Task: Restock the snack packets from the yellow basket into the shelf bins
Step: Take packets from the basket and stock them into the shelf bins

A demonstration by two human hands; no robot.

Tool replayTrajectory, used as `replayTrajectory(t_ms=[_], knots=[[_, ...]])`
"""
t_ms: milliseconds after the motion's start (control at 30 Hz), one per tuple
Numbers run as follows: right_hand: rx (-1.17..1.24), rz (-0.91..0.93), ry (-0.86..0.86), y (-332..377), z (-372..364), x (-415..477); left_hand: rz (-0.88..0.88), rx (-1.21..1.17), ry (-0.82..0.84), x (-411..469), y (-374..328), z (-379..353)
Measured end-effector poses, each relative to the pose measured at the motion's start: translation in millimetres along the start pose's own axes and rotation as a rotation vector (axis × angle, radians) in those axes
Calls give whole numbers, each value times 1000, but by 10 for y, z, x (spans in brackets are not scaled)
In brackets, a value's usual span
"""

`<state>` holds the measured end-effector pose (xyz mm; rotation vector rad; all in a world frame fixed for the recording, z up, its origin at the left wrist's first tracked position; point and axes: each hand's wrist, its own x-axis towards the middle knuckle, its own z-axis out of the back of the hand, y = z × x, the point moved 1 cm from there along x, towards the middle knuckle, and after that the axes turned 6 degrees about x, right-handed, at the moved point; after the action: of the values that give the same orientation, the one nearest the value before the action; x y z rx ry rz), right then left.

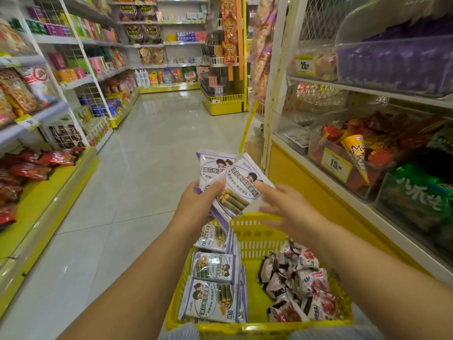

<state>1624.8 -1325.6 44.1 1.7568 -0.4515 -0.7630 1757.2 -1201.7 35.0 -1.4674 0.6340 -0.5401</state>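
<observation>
My left hand (196,204) grips a small stack of purple-and-white snack packets (228,177) above the yellow basket (257,325). My right hand (286,207) hovers just right of the stack with fingers spread, its fingertips touching the front packet's right edge. In the basket, more purple-and-white packets (213,298) stand in a row on the left. A loose pile of pink-and-black packets (301,283) lies on its right side.
Clear shelf bins on the right hold snacks: a purple-packet bin (397,65) up high, a red-and-orange bin (355,153) with a 15 price tag, a green-packet bin (416,204). Stocked shelves (36,94) line the left. The tiled aisle floor (147,148) runs ahead.
</observation>
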Motion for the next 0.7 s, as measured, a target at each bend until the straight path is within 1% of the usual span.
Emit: replayTrajectory(t_ms=[33,67,133,200,233,300,333,433,500,567,633,700], knots=[[92,-80,84,-69,-46,5,-6,-26,-22,0,1,-16],[146,-86,125,-106,-75,24,-12,-40,-25,-4,-6,-24],[167,17,94,-89,-89,77,-9,-39,35,-3,-20,-26],[129,96,60,-19,-22,151,16,1,167,-20,-40,-15],[94,110,72,24,15,170,35,19,237,-36,-49,-9],[46,113,119,64,82,194,67,29,347,-70,-53,-7],[50,106,138,69,90,191,75,30,375,-82,-53,-14],[134,103,150,99,70,178,66,11,398,-93,-62,-37],[207,83,177,167,113,178,73,1,451,-87,-76,-29],[156,34,284,267,210,165,104,19,551,-88,-100,11],[13,-28,418,339,327,137,143,57,682,-87,-109,61],[-95,-82,505,351,423,124,165,96,773,-76,-102,97]])
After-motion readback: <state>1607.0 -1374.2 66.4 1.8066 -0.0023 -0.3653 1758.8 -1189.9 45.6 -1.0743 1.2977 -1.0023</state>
